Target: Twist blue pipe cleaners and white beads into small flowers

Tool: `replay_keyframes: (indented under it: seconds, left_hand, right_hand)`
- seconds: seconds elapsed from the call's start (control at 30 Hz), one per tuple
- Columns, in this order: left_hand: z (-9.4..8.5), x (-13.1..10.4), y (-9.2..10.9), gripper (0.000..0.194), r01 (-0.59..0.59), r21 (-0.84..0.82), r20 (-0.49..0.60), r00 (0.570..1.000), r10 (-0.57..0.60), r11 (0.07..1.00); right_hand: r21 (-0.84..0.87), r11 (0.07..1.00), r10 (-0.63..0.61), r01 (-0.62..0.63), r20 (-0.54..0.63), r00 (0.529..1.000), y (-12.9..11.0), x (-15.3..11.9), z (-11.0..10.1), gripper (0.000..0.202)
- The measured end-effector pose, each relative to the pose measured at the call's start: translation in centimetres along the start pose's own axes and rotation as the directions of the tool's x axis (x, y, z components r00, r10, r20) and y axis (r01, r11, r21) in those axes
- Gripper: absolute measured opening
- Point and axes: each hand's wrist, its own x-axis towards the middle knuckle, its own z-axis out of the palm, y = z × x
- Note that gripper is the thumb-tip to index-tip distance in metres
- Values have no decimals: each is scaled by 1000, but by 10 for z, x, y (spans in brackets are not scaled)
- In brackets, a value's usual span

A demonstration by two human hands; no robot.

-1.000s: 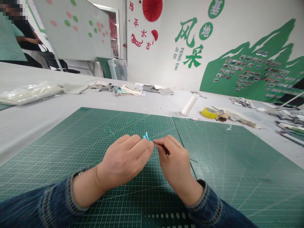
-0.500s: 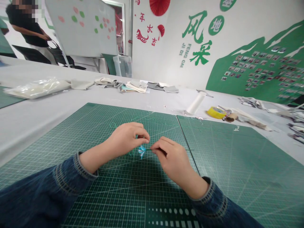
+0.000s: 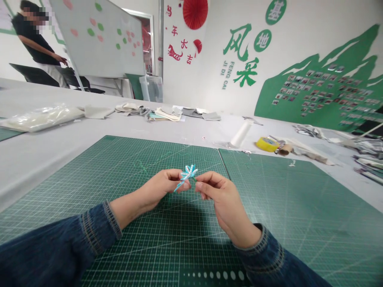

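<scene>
A small light-blue craft flower with white beaded-looking petals is held between my hands above the green cutting mat. My right hand pinches its thin green stem between thumb and fingers. From the other side my left hand has its thumb and fingers closed at the petals, with one narrow blue petal hanging over the thumb. The flower faces up and toward me. The lower end of the stem is hidden behind my right fingers.
A second cutting mat adjoins on the right. Beyond lie a white roll, yellow tape, fabric scraps and a clear plastic bag. Green thread lies on the mat. A person stands behind the far table edge.
The flower has turned from lying sideways to facing up, showing its petals. My left hand has moved from above it to its side, fingers now at the petals. My right hand still grips the stem.
</scene>
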Motion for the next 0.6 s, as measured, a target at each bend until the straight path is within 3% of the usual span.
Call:
replay_keyframes:
  seconds: [0.1,0.2,0.37,0.47,0.6]
  left_hand:
    - [8,-2,1,14,-60,46,-50,997,63,997]
    - [15,-7,4,9,-154,220,-121,975,184,963]
    - [25,-17,6,11,-229,571,-217,884,414,788]
    - [29,-22,5,11,-251,710,-200,824,530,658]
    - [31,-26,3,12,-293,818,-94,781,617,495]
  right_hand:
    - [68,998,1,3,-57,998,1,1,-1,7]
    - [93,996,-1,11,-109,994,1,2,-1,10]
    - [58,998,-23,35,-185,983,-1,3,0,13]
    - [35,998,-36,44,-213,976,-2,4,0,15]
    - [-19,998,-58,55,-217,974,1,4,-2,14]
